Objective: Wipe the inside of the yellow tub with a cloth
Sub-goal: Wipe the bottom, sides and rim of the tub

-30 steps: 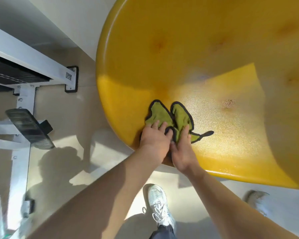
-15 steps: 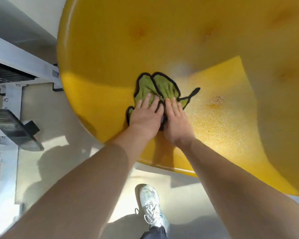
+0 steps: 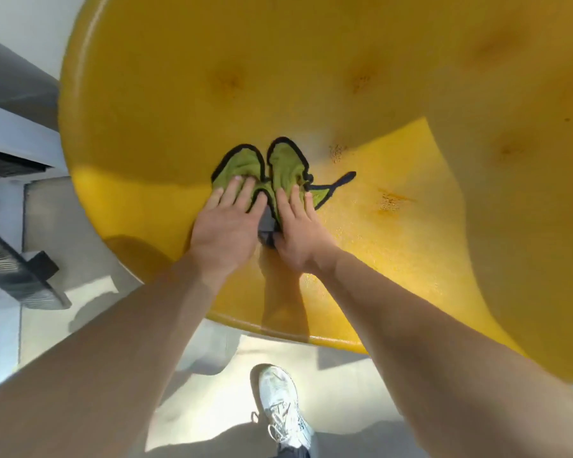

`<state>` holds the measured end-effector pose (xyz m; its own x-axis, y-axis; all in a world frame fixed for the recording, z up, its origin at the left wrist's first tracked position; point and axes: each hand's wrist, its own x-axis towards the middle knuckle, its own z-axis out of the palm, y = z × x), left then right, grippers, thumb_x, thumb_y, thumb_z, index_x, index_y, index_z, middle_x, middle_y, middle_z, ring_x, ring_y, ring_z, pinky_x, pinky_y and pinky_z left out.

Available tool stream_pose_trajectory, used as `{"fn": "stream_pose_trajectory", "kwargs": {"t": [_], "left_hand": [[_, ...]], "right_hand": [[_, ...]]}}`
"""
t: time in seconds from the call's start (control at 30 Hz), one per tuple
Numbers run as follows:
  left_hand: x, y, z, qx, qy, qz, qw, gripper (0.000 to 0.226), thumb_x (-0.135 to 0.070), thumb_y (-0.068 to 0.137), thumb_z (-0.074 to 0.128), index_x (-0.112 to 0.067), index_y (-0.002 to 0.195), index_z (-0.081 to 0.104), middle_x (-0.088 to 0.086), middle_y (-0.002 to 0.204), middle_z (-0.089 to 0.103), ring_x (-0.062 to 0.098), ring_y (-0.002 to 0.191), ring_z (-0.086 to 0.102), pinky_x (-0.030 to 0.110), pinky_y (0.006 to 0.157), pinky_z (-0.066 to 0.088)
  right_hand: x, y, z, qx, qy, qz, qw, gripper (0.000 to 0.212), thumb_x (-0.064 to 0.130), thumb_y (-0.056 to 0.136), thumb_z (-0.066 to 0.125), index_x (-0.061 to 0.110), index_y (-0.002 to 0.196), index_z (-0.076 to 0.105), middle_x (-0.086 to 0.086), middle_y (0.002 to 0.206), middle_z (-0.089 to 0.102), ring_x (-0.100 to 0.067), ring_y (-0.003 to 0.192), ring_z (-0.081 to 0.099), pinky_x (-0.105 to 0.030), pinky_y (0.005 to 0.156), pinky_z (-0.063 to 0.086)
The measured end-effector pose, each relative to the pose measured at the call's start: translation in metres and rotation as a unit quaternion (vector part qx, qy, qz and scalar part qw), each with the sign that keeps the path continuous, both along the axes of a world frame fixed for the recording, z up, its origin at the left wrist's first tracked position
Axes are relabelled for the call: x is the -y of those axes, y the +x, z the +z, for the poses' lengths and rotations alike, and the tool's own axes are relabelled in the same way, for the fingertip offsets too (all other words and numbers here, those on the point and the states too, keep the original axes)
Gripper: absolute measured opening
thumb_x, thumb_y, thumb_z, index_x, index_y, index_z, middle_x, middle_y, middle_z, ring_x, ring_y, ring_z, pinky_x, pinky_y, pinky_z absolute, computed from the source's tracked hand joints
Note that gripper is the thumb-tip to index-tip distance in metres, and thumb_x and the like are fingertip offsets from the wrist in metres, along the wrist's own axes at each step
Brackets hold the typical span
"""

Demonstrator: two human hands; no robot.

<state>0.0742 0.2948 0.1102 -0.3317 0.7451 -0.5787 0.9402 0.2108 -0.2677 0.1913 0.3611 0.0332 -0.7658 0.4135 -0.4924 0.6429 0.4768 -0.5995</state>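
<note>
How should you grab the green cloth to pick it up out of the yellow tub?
Pinch the two raised lobes of the green cloth from above, at the far side beyond the fingertips. They lie bunched and free there, while the left hand and right hand press its near part flat on the yellow tub.

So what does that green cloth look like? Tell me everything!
The green cloth is fuzzy-looking, like microfibre, with a dark stitched edge all round. It lies crumpled into two rounded lobes, with a thin tail poking out to the right. It sits flat on the sunlit floor of the yellow tub. The left hand and right hand press on its near part, palms down.
</note>
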Motion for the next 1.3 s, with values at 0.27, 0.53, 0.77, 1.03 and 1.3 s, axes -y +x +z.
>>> {"fn": "stream_pose_trajectory", "kwargs": {"t": [0.27, 0.53, 0.77, 1.03, 1.3], "left_hand": [[-0.016, 0.076, -0.061, 0.059, 0.046, 0.091, 0.993, 0.064, -0.03, 0.103, 0.028, -0.018, 0.156, -0.005, 0.009, 0.164, -0.015, 0.036, 0.149, -0.012, 0.049, 0.122, 0.005], [-0.094, 0.214, -0.094, 0.257, 0.056, 0.031, 0.964, 0.079, -0.006, 0.094, 0.042, -0.028, 0.156, -0.001, -0.002, 0.163, -0.021, 0.028, 0.149, -0.018, 0.045, 0.122, 0.001], [-0.046, 0.136, -0.08, 0.217, 0.08, 0.033, 0.972, 0.071, -0.003, 0.097, 0.037, -0.025, 0.157, 0.006, -0.002, 0.166, -0.007, 0.02, 0.151, -0.009, 0.04, 0.123, 0.003], [0.006, 0.056, -0.05, 0.046, 0.088, 0.104, 0.99, 0.063, -0.014, 0.1, 0.039, -0.017, 0.156, 0.01, 0.009, 0.165, 0.0, 0.032, 0.151, -0.005, 0.046, 0.122, 0.009], [-0.08, 0.217, -0.094, 0.192, 0.072, 0.122, 0.971, 0.075, -0.005, 0.094, 0.039, -0.027, 0.156, 0.002, -0.001, 0.165, -0.014, 0.029, 0.151, -0.012, 0.043, 0.119, 0.025]], "right_hand": [[-0.02, 0.075, -0.019, 0.005, 0.068, -0.009, 0.998, 0.073, 0.034, 0.101, 0.035, 0.022, 0.159, -0.007, 0.0, 0.167, -0.014, -0.021, 0.153, -0.011, -0.041, 0.124, 0.0], [-0.094, 0.239, -0.01, 0.201, 0.174, -0.068, 0.962, 0.078, 0.041, 0.098, 0.041, 0.017, 0.16, -0.001, -0.01, 0.167, -0.009, -0.031, 0.154, -0.002, -0.051, 0.123, 0.008], [-0.066, 0.158, -0.019, 0.125, 0.102, -0.09, 0.983, 0.079, 0.022, 0.095, 0.041, 0.01, 0.159, -0.006, -0.017, 0.165, -0.012, -0.037, 0.152, -0.014, -0.048, 0.124, 0.0], [-0.009, 0.038, -0.007, 0.0, 0.026, -0.02, 0.999, 0.074, 0.023, 0.098, 0.039, 0.022, 0.16, -0.001, -0.002, 0.167, -0.01, -0.026, 0.153, -0.011, -0.044, 0.124, 0.002], [-0.096, 0.223, -0.008, 0.136, 0.138, 0.008, 0.981, 0.072, 0.031, 0.099, 0.036, 0.021, 0.16, 0.0, 0.001, 0.168, -0.004, -0.02, 0.154, -0.006, -0.044, 0.125, -0.001]]}}
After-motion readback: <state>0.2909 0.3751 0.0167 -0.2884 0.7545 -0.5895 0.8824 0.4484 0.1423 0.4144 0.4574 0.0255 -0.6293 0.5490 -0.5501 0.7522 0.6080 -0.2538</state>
